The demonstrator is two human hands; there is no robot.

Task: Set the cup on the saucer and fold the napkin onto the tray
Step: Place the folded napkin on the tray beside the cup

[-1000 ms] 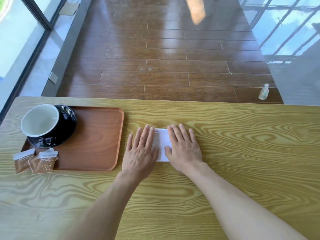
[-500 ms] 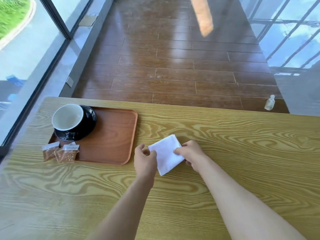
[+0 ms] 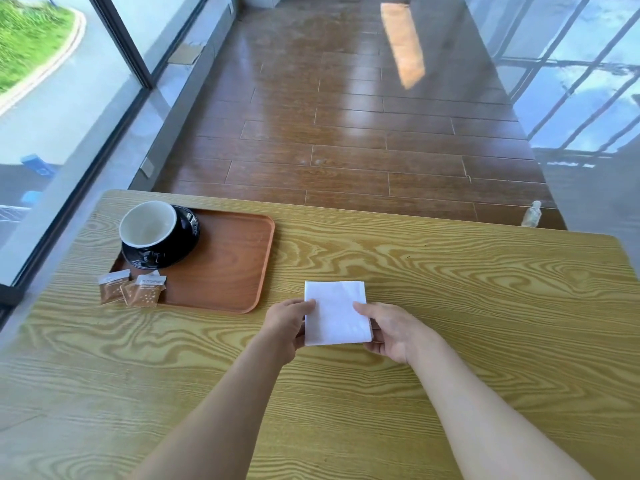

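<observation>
Holding the folded white napkin [image 3: 335, 313] by both side edges, left hand [image 3: 289, 322] and right hand [image 3: 391, 332] each have a pinching grip on it, just above the counter [image 3: 450, 289]. Cup [image 3: 150, 225] already sits on its black saucer [image 3: 183, 237], far-left of the grip, on the wooden tray [image 3: 225, 268]. Fold looks done; napkin to tray is what's left, I'd say. Two sugar sachets [image 3: 133, 289] at tray's near edge. Yellow wood-grain counter, brown plank floor, big windows w/ daylight.

The yellow wooden desk [image 3: 450, 289] with strong grain carries a brown rectangular wooden tray [image 3: 225, 265] at its far left and two small brown sachets [image 3: 130, 289] at the tray's near edge.
</observation>
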